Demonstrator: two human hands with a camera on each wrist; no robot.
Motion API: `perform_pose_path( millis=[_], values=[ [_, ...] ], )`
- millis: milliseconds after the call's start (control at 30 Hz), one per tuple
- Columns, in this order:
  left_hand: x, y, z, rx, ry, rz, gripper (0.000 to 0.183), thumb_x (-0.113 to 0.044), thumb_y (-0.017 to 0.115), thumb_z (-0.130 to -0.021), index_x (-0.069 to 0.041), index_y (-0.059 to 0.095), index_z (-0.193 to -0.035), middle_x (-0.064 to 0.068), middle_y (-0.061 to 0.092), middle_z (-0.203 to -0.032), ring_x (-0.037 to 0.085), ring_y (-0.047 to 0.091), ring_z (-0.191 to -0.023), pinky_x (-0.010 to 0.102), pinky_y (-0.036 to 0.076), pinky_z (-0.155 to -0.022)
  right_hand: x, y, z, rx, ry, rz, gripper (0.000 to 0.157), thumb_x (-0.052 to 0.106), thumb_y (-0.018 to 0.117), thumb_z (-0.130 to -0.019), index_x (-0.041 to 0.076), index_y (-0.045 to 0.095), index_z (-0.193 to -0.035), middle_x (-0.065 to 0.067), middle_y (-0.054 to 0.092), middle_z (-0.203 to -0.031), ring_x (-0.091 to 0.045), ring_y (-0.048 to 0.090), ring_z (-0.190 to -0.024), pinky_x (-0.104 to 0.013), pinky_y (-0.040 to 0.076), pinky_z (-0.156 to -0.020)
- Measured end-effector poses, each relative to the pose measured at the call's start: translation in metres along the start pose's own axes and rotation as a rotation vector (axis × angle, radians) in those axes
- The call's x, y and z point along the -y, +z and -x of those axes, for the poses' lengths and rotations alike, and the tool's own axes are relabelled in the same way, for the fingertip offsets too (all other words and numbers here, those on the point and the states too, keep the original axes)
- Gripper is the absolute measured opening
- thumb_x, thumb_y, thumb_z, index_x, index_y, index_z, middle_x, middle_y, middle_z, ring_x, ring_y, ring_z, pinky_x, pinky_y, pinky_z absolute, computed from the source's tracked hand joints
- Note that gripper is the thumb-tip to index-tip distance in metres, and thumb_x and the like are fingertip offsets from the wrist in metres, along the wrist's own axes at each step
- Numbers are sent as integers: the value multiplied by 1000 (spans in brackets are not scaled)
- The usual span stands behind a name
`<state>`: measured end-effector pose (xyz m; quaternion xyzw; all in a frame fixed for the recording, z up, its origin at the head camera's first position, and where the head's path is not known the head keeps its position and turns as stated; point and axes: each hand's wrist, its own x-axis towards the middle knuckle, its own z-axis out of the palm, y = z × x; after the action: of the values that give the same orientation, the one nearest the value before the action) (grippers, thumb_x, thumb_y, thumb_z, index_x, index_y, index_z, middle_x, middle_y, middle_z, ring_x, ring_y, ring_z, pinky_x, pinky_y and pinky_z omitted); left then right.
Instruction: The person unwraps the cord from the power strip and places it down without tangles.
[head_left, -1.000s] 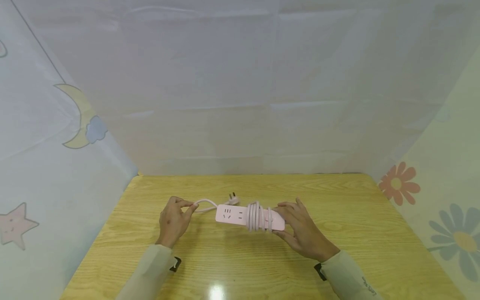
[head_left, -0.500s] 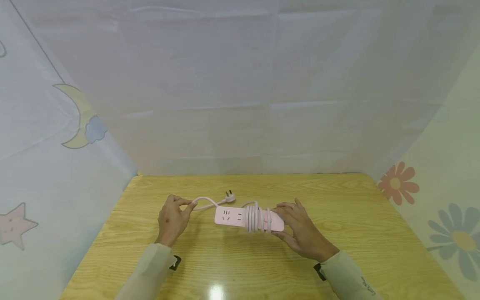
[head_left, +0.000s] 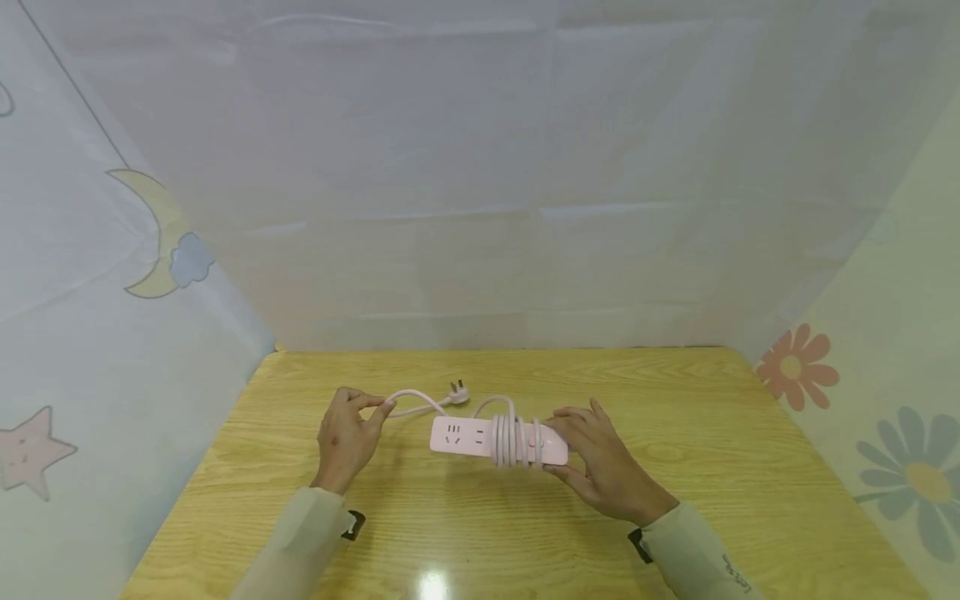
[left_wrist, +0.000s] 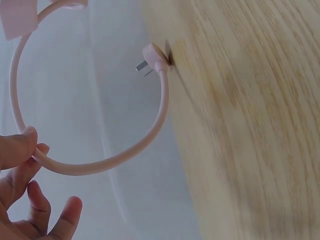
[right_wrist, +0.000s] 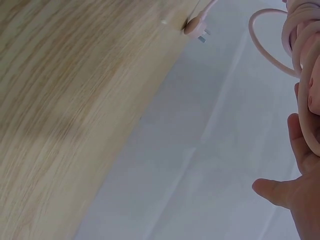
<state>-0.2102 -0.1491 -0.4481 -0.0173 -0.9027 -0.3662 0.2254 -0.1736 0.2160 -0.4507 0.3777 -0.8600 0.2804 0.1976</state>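
Plug (head_left: pixel 459 395) sits a touch further left than in the earliest frame, and a loop (head_left: pixel 493 397) of slack now arches behind the coil (head_left: pixel 508 442), where none showed then; both hands hold about the same places. Left hand (head_left: pixel 348 437): thumb and forefinger pinch the cord (head_left: pixel 408 392), other fingers off it; right hand (head_left: pixel 607 462): thumb and fingers clamped across the right end of the strip (head_left: pixel 468 439); the strip is between the hands, apparently raised over the table (head_left: pixel 480 533).

Risks, as judged: the slack loop could widen and let the turns slide off, if the cord is not kept taut; the plug hangs on a free tail, so a sharp pull on the cord might swing it round or knock it on the table; the right hand has one end only, so a sideways tug could tilt the strip.

Appearance: pale pink, long and flat, rounded corners; dark slots in the bare left part; several turns bunched right of middle, the last standing apart; plug prongs metallic; whether the plug touches the table, cannot tell.
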Motion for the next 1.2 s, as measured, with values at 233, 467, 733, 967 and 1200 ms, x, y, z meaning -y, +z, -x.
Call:
perform_pose_path(
  millis=[233,467,733,967,1200],
  values=[
    [-4,-2,0,-29,24,32,21,-21,78,-89,-2,78,-98,10,58,-102,17,49,-63,33,39,-56,1,-1,0,20,22,-1,46,35,68,-95,14,57,-134,-2,61,-125,-29,52,-123,-73,12,-109],
    [-6,-4,1,-41,35,57,20,-19,79,-88,-1,78,-97,11,57,-101,19,51,-66,33,40,-58,0,0,-1,5,5,-3,47,30,71,-93,13,57,-134,-2,62,-124,-35,53,-120,-76,14,-105],
    [-8,-6,1,-51,38,96,22,-20,78,-89,1,77,-98,12,58,-103,20,52,-71,32,44,-60,1,1,0,-2,-4,0,47,27,72,-92,14,57,-134,-2,62,-123,-31,53,-120,-78,16,-103],
    [-8,-7,3,-49,40,117,23,-20,77,-90,1,77,-99,12,57,-102,20,51,-74,31,45,-62,-1,2,0,4,2,1,47,30,72,-92,14,58,-133,0,62,-124,-29,53,-122,-77,16,-104],
    [-9,-7,4,-62,59,125,22,-18,78,-89,2,77,-99,12,57,-101,18,51,-72,29,45,-61,-1,3,1,16,15,5,48,30,72,-92,14,57,-134,-3,62,-125,-30,52,-122,-75,15,-106]
  ],
)
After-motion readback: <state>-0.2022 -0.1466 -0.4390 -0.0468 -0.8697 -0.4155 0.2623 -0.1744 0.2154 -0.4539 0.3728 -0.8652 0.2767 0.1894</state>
